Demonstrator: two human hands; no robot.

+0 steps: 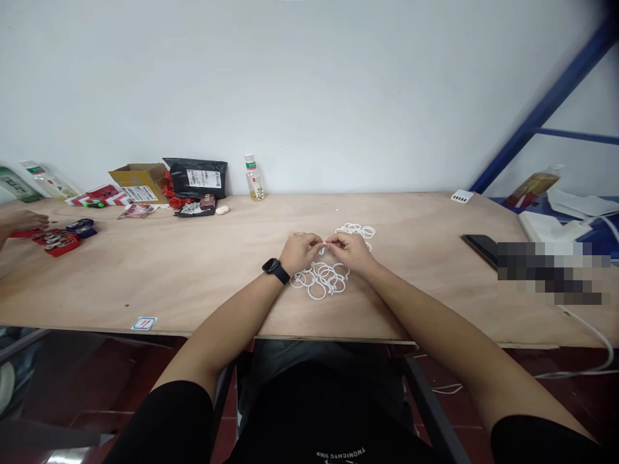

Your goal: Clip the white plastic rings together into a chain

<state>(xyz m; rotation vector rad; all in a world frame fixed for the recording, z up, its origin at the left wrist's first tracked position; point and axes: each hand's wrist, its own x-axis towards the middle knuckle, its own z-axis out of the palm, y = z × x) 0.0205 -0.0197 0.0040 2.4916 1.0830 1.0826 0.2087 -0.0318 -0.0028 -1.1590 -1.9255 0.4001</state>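
Observation:
My left hand (300, 251) and my right hand (351, 250) meet over the middle of the plywood table (193, 270), fingertips pinched together on a small white plastic ring (324, 245). A black watch sits on my left wrist. Just below my hands lies a heap of linked white rings (322, 279). A smaller heap of white rings (358, 230) lies just beyond my right hand. How the held ring joins the others is too small to tell.
At the back left stand a cardboard box (138, 181), a black parcel bag (197, 177) and a small bottle (253, 178). Another person's hand (24, 222) rests by red and blue items (65, 237) at far left. A black phone (481, 247) lies right.

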